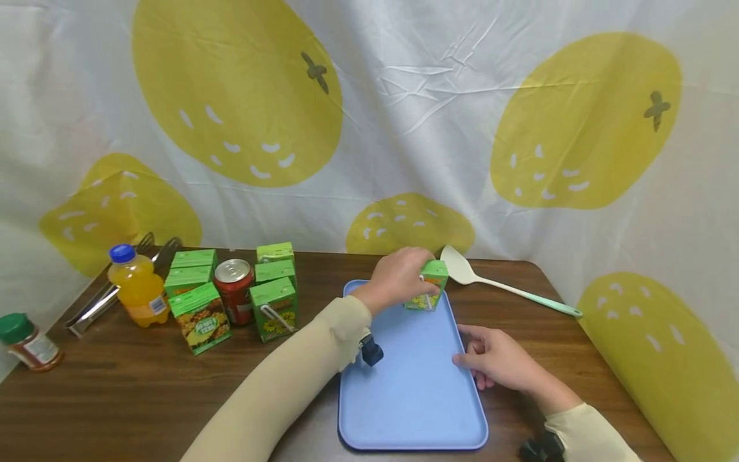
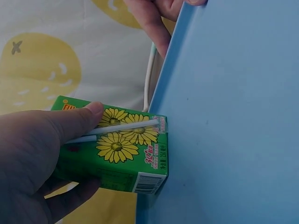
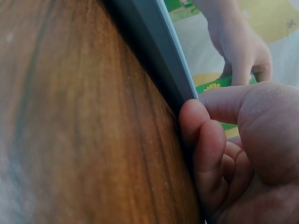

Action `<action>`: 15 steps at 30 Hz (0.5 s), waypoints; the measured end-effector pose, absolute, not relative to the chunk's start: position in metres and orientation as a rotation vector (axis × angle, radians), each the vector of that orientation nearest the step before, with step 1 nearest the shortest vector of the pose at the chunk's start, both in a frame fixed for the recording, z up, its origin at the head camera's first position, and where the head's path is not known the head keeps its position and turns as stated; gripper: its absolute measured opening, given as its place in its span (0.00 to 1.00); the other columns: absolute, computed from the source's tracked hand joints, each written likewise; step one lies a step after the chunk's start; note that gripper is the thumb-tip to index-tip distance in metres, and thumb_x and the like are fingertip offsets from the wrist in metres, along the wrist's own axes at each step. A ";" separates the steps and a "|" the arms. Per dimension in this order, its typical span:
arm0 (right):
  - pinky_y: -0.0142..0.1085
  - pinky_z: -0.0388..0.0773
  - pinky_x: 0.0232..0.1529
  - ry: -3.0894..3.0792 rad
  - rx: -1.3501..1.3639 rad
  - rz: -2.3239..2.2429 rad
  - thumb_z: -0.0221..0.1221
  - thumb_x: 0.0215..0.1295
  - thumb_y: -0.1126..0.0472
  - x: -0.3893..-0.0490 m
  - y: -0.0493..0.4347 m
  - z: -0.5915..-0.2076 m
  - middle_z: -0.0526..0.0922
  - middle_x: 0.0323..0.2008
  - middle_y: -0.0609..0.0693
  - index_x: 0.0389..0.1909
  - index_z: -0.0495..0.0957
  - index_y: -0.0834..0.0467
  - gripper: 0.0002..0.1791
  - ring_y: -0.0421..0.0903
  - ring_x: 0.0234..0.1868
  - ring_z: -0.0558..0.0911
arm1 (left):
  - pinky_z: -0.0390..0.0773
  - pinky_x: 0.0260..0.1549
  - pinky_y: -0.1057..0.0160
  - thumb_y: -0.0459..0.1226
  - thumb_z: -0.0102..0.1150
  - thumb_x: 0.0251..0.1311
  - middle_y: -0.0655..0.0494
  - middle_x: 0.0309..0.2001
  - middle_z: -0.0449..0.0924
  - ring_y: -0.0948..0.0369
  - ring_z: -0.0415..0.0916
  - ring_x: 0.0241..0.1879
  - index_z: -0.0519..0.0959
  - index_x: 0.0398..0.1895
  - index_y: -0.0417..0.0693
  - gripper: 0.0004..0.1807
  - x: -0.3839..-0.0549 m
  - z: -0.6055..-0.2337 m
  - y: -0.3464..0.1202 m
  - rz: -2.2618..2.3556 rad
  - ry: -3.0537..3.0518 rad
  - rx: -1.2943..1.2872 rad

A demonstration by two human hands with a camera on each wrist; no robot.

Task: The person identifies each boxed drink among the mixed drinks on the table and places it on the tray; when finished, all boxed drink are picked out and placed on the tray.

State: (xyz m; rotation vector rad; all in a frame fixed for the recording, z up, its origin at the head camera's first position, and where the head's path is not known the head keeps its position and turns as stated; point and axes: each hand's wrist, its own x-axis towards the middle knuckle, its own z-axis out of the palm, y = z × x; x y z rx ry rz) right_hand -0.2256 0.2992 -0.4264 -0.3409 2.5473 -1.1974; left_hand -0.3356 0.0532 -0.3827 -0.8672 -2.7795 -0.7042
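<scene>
My left hand (image 1: 399, 278) grips a green juice box (image 2: 117, 140) with yellow flowers and a white straw on its side. The box stands at the far right corner of a blue tray (image 1: 410, 391), its base at the tray surface in the left wrist view. My thumb lies on the straw side and the other fingers go round the opposite side. Midway along the tray's right edge, my right hand (image 1: 499, 359) pinches the rim between thumb and fingers; the curled fingers (image 3: 210, 149) show under the rim in the right wrist view.
Left of the tray stand several green juice boxes (image 1: 202, 317) around a red can (image 1: 233, 292). Beside them are an orange drink bottle (image 1: 138, 285), metal tongs (image 1: 95, 311) and a green-capped spice jar (image 1: 31, 343). A white spatula (image 1: 508, 285) lies behind the tray's right side, near the curtain (image 1: 404, 154).
</scene>
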 end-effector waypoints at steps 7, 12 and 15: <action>0.38 0.77 0.19 2.549 -0.333 -1.198 0.74 0.72 0.58 -0.227 0.300 -0.428 0.81 0.21 0.52 0.80 0.63 0.76 0.46 0.50 0.17 0.82 | 0.81 0.42 0.64 0.54 0.82 0.65 0.62 0.51 0.84 0.64 0.78 0.45 0.83 0.66 0.53 0.31 -0.341 -0.386 0.055 -0.690 -2.767 -0.858; 0.38 0.77 0.19 2.544 -0.333 -1.204 0.74 0.72 0.58 -0.226 0.299 -0.428 0.81 0.21 0.52 0.81 0.63 0.76 0.46 0.50 0.17 0.82 | 0.81 0.42 0.63 0.53 0.82 0.64 0.62 0.51 0.84 0.64 0.79 0.46 0.82 0.65 0.54 0.31 -0.344 -0.389 0.056 -0.715 -2.761 -0.854; 0.38 0.77 0.19 2.543 -0.328 -1.204 0.74 0.72 0.58 -0.226 0.300 -0.428 0.81 0.21 0.52 0.81 0.63 0.76 0.46 0.50 0.17 0.82 | 0.82 0.42 0.63 0.53 0.82 0.65 0.62 0.52 0.83 0.64 0.79 0.47 0.81 0.66 0.54 0.31 -0.344 -0.391 0.056 -0.745 -2.763 -0.854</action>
